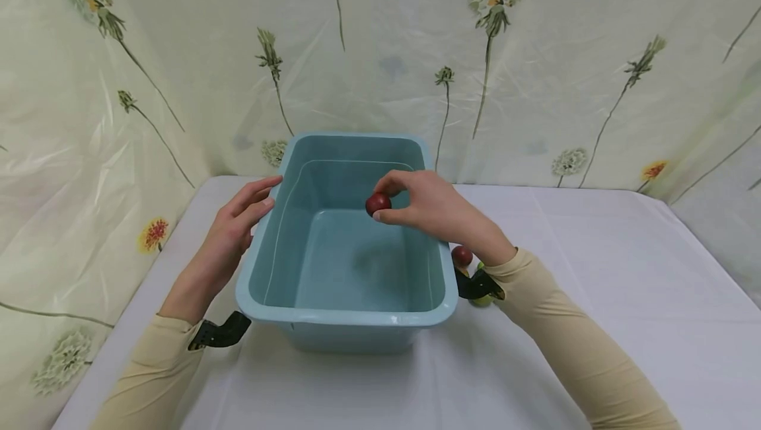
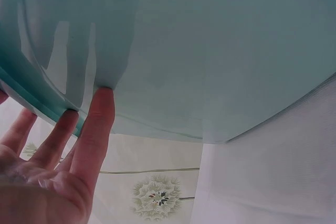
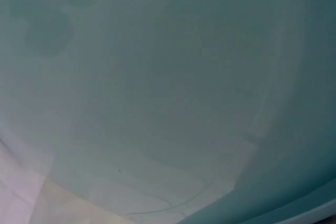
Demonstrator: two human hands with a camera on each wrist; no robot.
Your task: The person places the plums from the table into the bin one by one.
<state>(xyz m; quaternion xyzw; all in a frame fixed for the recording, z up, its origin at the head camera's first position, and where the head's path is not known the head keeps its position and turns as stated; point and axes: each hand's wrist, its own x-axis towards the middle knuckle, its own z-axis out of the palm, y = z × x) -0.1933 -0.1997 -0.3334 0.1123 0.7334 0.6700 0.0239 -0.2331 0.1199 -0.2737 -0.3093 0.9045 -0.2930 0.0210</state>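
A light blue plastic tub (image 1: 357, 318) stands on the table, its inside bare in the head view. Over its opening my right hand (image 1: 425, 205) pinches a small, round, dark red fruit (image 1: 378, 204) between thumb and fingers. My left hand (image 1: 228, 235) is at the tub's left side. In the left wrist view, the nearly straight fingers (image 2: 94, 129) touch the tub's outer wall (image 2: 184, 66) just under the rim. The right wrist view is filled by the tub's outer wall (image 3: 157, 103), with the right hand hidden behind the rim.
Right of the tub, partly behind the right wrist, lie another dark red fruit (image 1: 462, 256) and a green fruit (image 1: 481, 300). A white cloth (image 1: 594, 324) covers the table. A flower-patterned sheet (image 1: 380, 86) hangs behind it. Each wrist wears a black camera mount (image 1: 220, 331).
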